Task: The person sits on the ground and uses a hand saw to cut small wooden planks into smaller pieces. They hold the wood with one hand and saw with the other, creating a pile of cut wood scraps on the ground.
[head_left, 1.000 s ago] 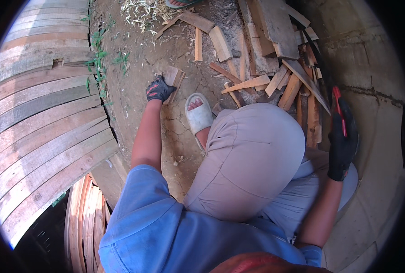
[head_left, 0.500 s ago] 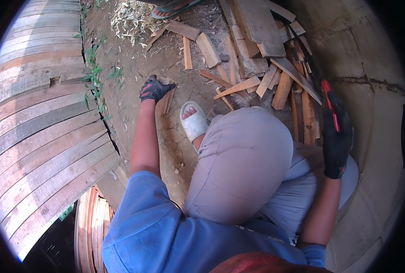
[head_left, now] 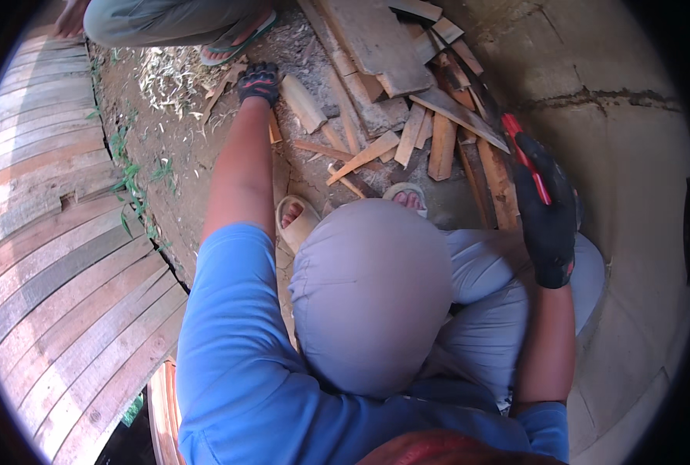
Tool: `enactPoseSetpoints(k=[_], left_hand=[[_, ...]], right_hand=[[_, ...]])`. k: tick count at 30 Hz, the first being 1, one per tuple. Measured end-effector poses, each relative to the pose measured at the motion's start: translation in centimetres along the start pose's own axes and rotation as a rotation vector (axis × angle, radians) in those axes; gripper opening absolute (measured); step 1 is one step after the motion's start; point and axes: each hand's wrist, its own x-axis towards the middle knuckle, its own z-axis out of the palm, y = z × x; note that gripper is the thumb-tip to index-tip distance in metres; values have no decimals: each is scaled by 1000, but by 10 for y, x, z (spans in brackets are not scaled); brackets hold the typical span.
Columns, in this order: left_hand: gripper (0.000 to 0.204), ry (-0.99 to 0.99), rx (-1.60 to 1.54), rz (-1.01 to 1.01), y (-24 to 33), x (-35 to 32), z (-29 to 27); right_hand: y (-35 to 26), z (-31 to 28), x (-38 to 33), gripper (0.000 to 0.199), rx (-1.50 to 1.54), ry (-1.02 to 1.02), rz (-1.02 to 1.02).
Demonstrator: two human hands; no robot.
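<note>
My left hand [head_left: 258, 84], in a black glove with red marks, reaches far forward. Its fingers curl down over a short piece of wood, which the glove mostly covers. Just right of it lies a pale wood block [head_left: 304, 103]; a narrow orange-brown stick shows by my wrist. My right hand [head_left: 548, 213], gloved in black too, is closed around a slim red tool [head_left: 537, 172] beside my bent knee. The tool points forward; its exact kind does not show.
Scrap boards [head_left: 372, 46] and split pieces [head_left: 442, 146] heap up ahead on the right. Wood shavings [head_left: 170, 81] lie near another person's sandalled foot [head_left: 240, 39]. Slatted planks [head_left: 58, 232] run along the left; a cracked concrete surface [head_left: 593, 70] is at the right.
My left hand has let go of the wood piece near my foot and moved forward to another piece. The view has shifted, showing more of the other person. My right hand keeps the red tool.
</note>
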Motion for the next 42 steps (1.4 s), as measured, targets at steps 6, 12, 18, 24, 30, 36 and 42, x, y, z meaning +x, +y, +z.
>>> enactPoseSetpoints(k=[6, 12, 18, 24, 30, 36, 42], left_hand=[[49, 167, 15, -6, -5, -32, 6], [74, 313, -531, -384, -72, -135, -82], [66, 352, -719, -563, -131, -249, -120], [65, -4, -702, -601, -116, -284, -83], [60, -160, -721, -659, -77, -276, -63], [61, -237, -618, -634, -75, -261, -30], [69, -297, -685, -643, -75, -259, -19]], right_hand=[[-2, -5, -1, 39, 4, -44, 42], [-1, -2, 1, 40, 30, -34, 39], [-7, -2, 0, 40, 36, -54, 42], [-8, -1, -2, 43, 61, -89, 56], [-6, -3, -1, 43, 23, -84, 58], [-7, -2, -2, 42, -19, -66, 79], [-1, 3, -1, 41, 26, -52, 46]])
